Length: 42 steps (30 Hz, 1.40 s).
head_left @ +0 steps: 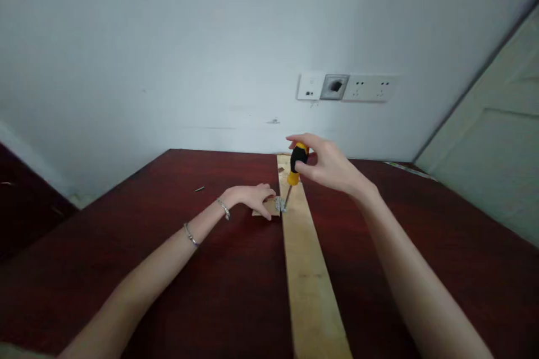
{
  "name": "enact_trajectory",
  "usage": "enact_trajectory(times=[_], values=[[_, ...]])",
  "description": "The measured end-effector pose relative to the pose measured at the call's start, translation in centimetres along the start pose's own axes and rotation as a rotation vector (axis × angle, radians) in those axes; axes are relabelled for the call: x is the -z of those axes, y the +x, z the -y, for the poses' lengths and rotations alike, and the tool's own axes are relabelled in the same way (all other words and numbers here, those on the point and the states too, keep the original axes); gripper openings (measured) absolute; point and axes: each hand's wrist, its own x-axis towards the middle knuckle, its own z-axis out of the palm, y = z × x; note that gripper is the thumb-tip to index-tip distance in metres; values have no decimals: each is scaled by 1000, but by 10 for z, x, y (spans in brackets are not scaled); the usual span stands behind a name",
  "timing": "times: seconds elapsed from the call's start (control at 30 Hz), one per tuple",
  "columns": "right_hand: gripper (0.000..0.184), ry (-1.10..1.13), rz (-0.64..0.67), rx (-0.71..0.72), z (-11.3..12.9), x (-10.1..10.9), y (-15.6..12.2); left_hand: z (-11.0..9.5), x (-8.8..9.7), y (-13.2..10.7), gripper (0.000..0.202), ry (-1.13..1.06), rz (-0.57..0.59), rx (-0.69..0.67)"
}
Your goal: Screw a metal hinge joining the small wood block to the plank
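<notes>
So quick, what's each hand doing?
Left hand: pressing flat on the small wood block.
Right hand: closed around the screwdriver.

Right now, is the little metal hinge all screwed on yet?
Not yet. The hinge already sits across the small wood block and long plank. The right hand holds the screwdriver upright, tip at the hinge, while the left hand presses the block. How many screws remain is too small to tell.

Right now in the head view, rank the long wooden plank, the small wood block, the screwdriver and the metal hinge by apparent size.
1. Long wooden plank, by far the largest.
2. Screwdriver, gripped by the right hand.
3. Small wood block, partly covered by the left hand, so its rank against the screwdriver is unsure.
4. Metal hinge, smallest.
</notes>
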Motion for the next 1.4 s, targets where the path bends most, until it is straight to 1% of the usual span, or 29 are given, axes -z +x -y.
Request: enact_trajectory(times=[0.17, 0.27, 0.33, 0.47, 0.53, 0.63, 0.73, 0.93, 1.07, 1.17, 1.4], values=[[35, -166, 3, 22, 4, -3, -2, 2, -1, 0, 84, 1, -16, -12], [30, -195, -10, 24, 2, -4, -2, 2, -1, 0, 82, -2, -24, -26], [34, -149, -14, 32, 1, -5, -1, 4, -2, 1, 82, -6, -30, -36], [47, -77, 5, 26, -1, -4, -1, 6, -3, 3, 83, -10, -30, -47], [46, -76, 9, 27, 0, -4, -1, 6, -3, 3, 83, -16, -33, -47], [39, -112, -4, 33, -1, -4, -1, 5, -2, 2, 83, -17, -37, -42], [35, -113, -10, 39, -3, -5, -1, 4, -1, 1, 81, -7, -29, -43], [46, -42, -25, 29, -3, -5, -1, 7, -3, 4, 82, -2, -37, -49], [47, -16, -32, 56, -1, -5, 0, 7, -4, 4, 81, 1, -35, -44], [47, 20, -24, 47, 0, -4, -1, 7, -3, 4, 82, 1, -29, -47], [51, 207, -56, 35, -5, 1, -2, 8, -3, 4, 86, 16, -14, -39]])
